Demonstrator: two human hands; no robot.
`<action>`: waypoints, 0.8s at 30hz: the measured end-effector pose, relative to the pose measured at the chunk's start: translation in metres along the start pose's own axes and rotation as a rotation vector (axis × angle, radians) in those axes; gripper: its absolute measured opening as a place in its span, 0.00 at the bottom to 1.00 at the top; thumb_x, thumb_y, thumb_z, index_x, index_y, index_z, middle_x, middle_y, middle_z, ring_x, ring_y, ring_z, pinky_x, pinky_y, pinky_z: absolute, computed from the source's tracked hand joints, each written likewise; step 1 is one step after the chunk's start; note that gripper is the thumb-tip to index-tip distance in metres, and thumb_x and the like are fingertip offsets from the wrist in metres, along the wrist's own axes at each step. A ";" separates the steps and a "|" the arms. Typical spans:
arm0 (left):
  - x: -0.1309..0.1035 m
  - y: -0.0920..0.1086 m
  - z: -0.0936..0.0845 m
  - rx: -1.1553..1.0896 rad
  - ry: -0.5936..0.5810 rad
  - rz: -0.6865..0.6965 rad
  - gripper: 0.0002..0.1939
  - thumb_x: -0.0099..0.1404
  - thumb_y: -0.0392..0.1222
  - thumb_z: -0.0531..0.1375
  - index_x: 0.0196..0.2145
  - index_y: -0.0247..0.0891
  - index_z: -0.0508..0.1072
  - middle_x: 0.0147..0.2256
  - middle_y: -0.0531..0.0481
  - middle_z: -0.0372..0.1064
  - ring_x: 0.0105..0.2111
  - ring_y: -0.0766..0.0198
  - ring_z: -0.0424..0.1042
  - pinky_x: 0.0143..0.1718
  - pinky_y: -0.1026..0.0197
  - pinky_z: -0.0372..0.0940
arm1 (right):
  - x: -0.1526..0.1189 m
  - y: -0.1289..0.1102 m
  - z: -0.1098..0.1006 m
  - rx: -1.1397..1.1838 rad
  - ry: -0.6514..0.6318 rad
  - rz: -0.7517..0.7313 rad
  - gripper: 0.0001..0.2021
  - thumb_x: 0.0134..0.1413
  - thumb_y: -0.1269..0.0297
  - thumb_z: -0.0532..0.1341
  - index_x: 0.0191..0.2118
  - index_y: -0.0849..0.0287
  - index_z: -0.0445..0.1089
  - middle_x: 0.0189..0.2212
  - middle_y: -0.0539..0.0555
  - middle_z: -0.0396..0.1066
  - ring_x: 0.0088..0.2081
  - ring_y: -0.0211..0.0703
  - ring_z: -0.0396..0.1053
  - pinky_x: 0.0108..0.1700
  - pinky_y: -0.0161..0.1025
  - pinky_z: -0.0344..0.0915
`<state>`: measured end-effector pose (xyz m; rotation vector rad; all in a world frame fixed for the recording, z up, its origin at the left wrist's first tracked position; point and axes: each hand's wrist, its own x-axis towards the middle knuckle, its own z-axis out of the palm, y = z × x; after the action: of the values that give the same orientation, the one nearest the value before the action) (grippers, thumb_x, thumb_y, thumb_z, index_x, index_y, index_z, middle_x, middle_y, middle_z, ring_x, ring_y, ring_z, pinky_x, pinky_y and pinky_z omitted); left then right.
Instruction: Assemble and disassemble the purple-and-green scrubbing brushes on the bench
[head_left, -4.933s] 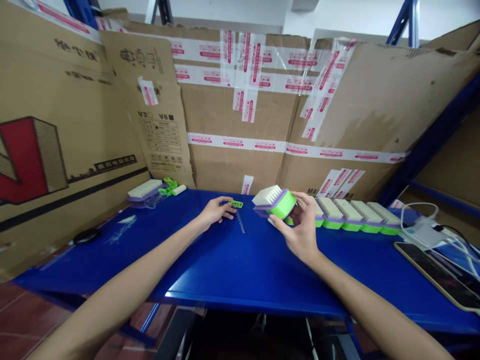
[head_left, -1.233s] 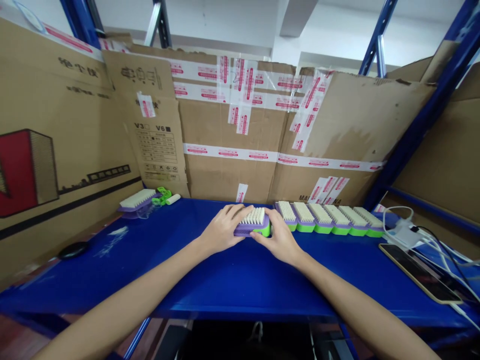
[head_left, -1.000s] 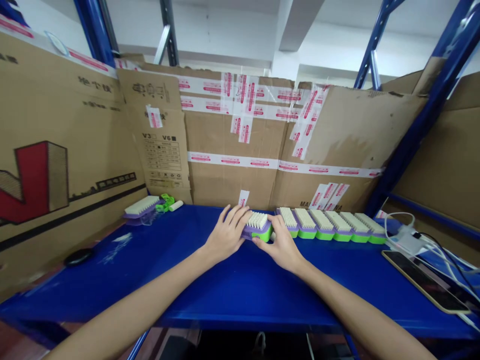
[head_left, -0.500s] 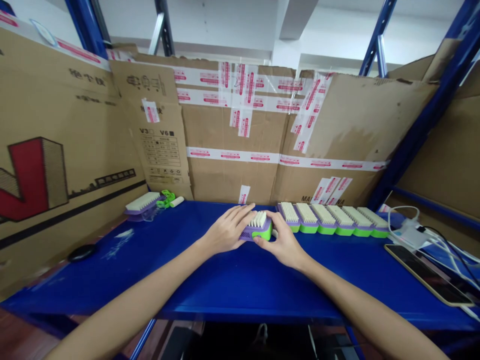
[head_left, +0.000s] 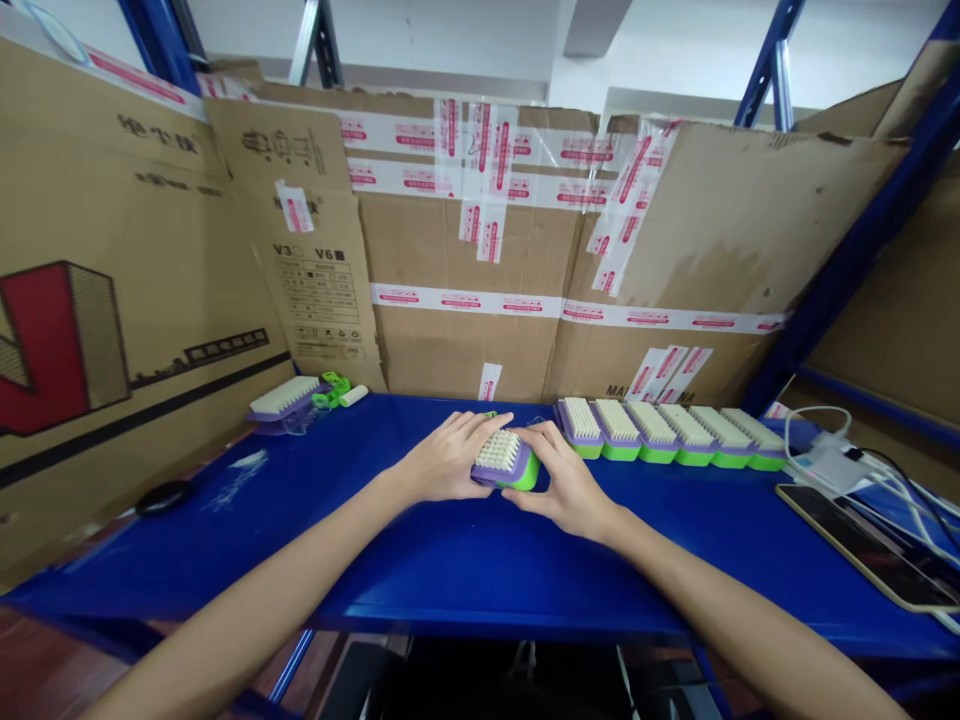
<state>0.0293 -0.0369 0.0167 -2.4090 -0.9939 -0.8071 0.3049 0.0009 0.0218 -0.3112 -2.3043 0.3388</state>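
Note:
A brush [head_left: 501,452] with pale bristles and a purple and green body is gripped between my two hands over the middle of the blue table. Its bristles face up and toward me. My left hand [head_left: 444,455] is closed around the brush's left end, the thumb hidden. On the green right end, my right hand [head_left: 566,484] grips with fingers on top and thumb below. To the right stands a row of similar brushes [head_left: 654,430], bristles up, with purple and green bodies.
Far left on the blue table [head_left: 450,580] lie another purple brush [head_left: 285,398], green plastic parts [head_left: 331,390] and a white cylinder [head_left: 353,396]. A black round object [head_left: 163,497] is nearer. At right are a phone [head_left: 862,540] and white cables [head_left: 911,500]. Taped cardboard [head_left: 465,350] walls the back.
The brush has tilted so that more of its bristle face shows. My left fingers have slid off the bristles toward its left end. The camera view has shifted slightly.

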 end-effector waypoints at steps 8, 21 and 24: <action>-0.002 -0.001 0.007 0.090 0.178 0.142 0.41 0.74 0.54 0.67 0.74 0.33 0.58 0.58 0.28 0.77 0.57 0.38 0.81 0.55 0.37 0.81 | -0.001 -0.009 -0.002 -0.038 0.001 -0.024 0.39 0.65 0.63 0.75 0.74 0.45 0.58 0.61 0.61 0.67 0.64 0.63 0.71 0.67 0.66 0.75; 0.002 0.003 0.006 0.121 0.201 0.110 0.41 0.76 0.65 0.66 0.73 0.36 0.61 0.60 0.27 0.77 0.56 0.38 0.83 0.55 0.37 0.81 | 0.000 -0.010 -0.001 0.048 0.044 0.068 0.44 0.68 0.51 0.75 0.80 0.42 0.52 0.64 0.62 0.67 0.66 0.65 0.72 0.69 0.69 0.74; 0.001 0.001 0.004 0.118 0.198 0.129 0.41 0.74 0.62 0.68 0.72 0.35 0.62 0.57 0.29 0.79 0.55 0.38 0.84 0.54 0.37 0.82 | 0.002 -0.008 -0.007 0.083 0.035 0.099 0.45 0.64 0.52 0.77 0.79 0.43 0.56 0.65 0.61 0.71 0.66 0.64 0.73 0.68 0.67 0.74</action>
<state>0.0317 -0.0345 0.0143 -2.2182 -0.7787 -0.8946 0.3076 -0.0051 0.0305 -0.3876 -2.2380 0.4742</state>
